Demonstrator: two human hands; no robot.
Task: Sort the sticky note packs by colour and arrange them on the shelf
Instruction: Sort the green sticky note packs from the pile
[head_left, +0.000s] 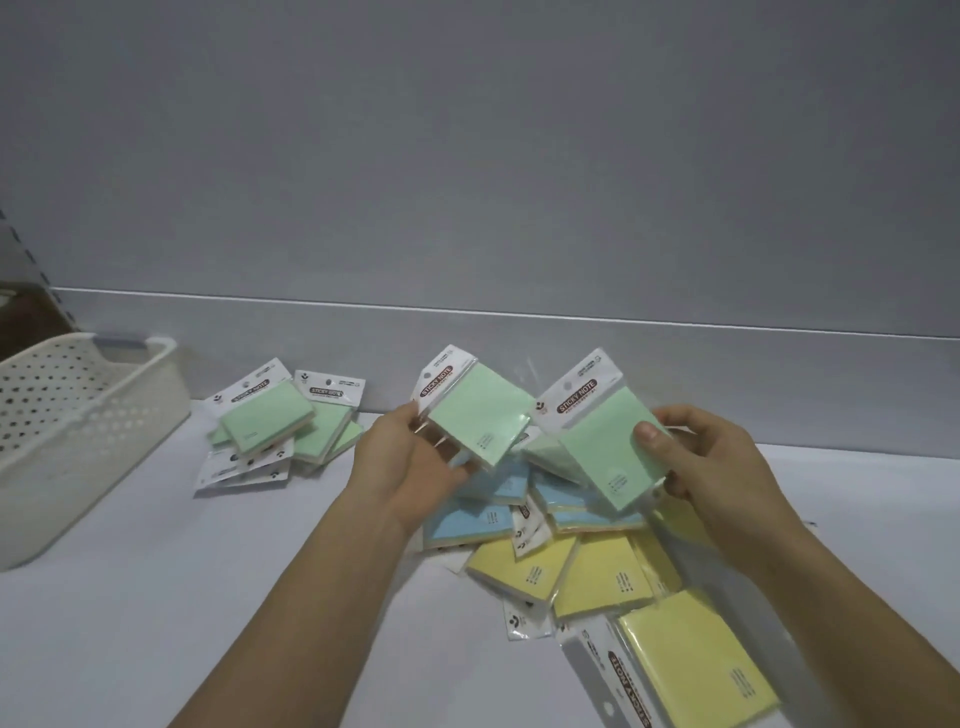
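Observation:
My left hand (410, 467) holds one green sticky note pack (475, 410) lifted above the shelf. My right hand (711, 467) grips a second green pack (597, 441), thumb on its front. Both packs hang over a mixed heap on the white shelf (208, 597): blue packs (467, 519) directly under my hands and yellow packs (602, 577) nearer to me, one large yellow pack (691, 660) at the bottom right. A small stack of green packs (275, 421) lies apart to the left, near the back wall.
A cream perforated plastic basket (67, 431) stands at the shelf's left end. The grey back panel (467, 182) rises behind everything.

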